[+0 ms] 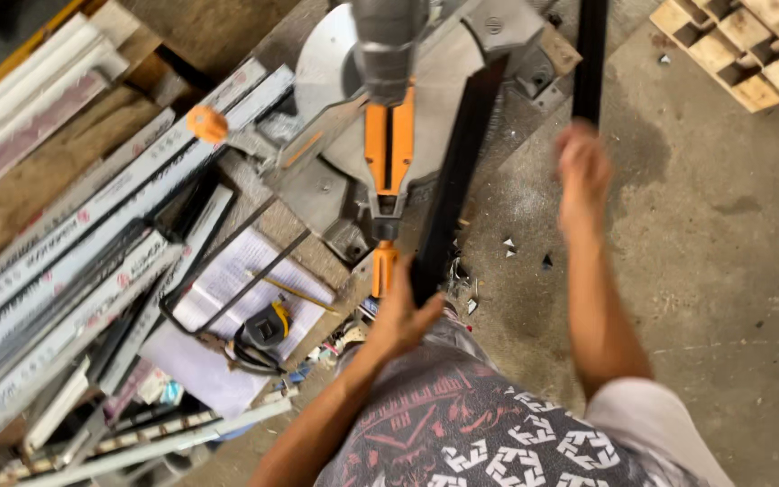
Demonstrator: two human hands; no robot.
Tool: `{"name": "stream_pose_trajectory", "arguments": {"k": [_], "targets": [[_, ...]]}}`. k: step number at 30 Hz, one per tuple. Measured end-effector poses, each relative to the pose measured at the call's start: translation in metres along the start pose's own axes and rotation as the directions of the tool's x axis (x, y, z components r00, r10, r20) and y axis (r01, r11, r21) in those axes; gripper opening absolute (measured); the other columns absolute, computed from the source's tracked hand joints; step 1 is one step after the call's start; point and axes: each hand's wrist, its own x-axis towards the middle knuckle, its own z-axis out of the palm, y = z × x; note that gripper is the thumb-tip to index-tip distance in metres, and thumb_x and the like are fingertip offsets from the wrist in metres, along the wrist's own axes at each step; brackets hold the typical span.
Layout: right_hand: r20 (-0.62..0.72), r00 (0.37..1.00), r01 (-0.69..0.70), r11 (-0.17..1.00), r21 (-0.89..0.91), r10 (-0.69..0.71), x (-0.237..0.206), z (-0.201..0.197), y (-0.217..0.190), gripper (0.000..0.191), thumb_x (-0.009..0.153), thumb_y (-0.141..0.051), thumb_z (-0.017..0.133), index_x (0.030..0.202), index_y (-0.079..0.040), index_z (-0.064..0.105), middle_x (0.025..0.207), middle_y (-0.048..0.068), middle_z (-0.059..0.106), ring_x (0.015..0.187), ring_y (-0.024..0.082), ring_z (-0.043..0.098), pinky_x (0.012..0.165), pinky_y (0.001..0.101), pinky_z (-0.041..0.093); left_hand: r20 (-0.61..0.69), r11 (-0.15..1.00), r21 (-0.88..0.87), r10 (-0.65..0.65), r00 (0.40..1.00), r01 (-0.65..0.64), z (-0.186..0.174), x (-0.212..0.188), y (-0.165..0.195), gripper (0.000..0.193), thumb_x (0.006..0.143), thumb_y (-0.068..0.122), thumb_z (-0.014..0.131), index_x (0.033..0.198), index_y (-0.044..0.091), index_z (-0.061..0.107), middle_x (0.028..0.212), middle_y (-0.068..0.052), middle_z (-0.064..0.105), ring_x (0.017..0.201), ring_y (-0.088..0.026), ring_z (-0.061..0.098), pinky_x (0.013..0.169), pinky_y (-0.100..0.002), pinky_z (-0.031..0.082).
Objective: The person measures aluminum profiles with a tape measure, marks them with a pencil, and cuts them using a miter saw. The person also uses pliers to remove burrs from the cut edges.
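My left hand (400,317) grip is clamped on one black metal profile (451,180) beside the mitre saw (389,99); right hand (582,167) closed around a second black profile (591,54). Risk, I judge: either long piece swings into the blade guard.

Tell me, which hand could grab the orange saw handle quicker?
Probably the left hand. It holds the near end of a black bar right beside the orange saw handle. The right hand grips another black bar farther off.
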Motion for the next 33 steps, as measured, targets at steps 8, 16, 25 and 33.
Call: {"name": "stream_pose_trajectory", "arguments": {"k": [8, 16, 25, 33], "targets": [[0.461, 0.869, 0.232, 0.97, -0.065, -0.177, -0.163, 0.063, -0.039, 0.083, 0.085, -0.018, 0.077, 0.155, 0.001, 0.037, 0.134, 0.016, 0.062, 0.114, 0.026, 0.067, 0.097, 0.038, 0.058, 0.459, 0.82, 0.53, -0.064, 0.886, -0.215, -0.005, -0.04, 0.027, 0.081, 0.098, 0.032, 0.068, 0.161, 0.002, 0.026, 0.126, -0.023, 0.061, 0.117, -0.039, 0.061, 0.106, -0.055, 0.046], [0.915, 0.375, 0.823, 0.508, -0.254, -0.15, -0.123, 0.095, -0.067, 0.067, 0.072, -0.028, 0.082, 0.136, -0.019, 0.063, 0.121, 0.001, 0.071, 0.1, 0.022, 0.067, 0.095, 0.041, 0.048, 0.286, 0.494, 0.774, 0.286, 0.914, -0.397, -0.111, 0.001, 0.005, 0.063, 0.083, 0.044, 0.082, 0.127, 0.007, 0.058, 0.11, -0.011, 0.064, 0.106, -0.03, 0.064, 0.09, -0.049, 0.049], [0.563, 0.634, 0.724, 0.662, -0.192, -0.53, -0.124, 0.155, -0.052, 0.032, 0.092, -0.022, 0.077, 0.12, -0.006, 0.073, 0.135, 0.015, 0.067, 0.126, 0.028, 0.061, 0.114, 0.0472, 0.045, -0.296, 0.551, 0.822, 0.205, 0.933, 0.14, -0.181, 0.09, -0.055, 0.068, 0.097, 0.068, 0.057, 0.111, 0.002, 0.06, 0.089, -0.016, 0.068, 0.079, -0.032, 0.07, 0.066, -0.048, 0.054], [0.523, 0.729, 0.512, 0.859, 0.01, -0.441, -0.129, 0.122, -0.052, 0.022, 0.096, -0.014, 0.074, 0.116, -0.005, 0.072, 0.12, 0.014, 0.073, 0.11, 0.023, 0.072, 0.096, 0.0375, 0.062, -0.229, 0.564, 0.818, 0.14, 0.963, 0.113, -0.187, 0.092, -0.054, 0.072, 0.097, 0.066, 0.055, 0.112, -0.003, 0.059, 0.09, -0.021, 0.069, 0.068, -0.035, 0.071, 0.056, -0.048, 0.054]]}}
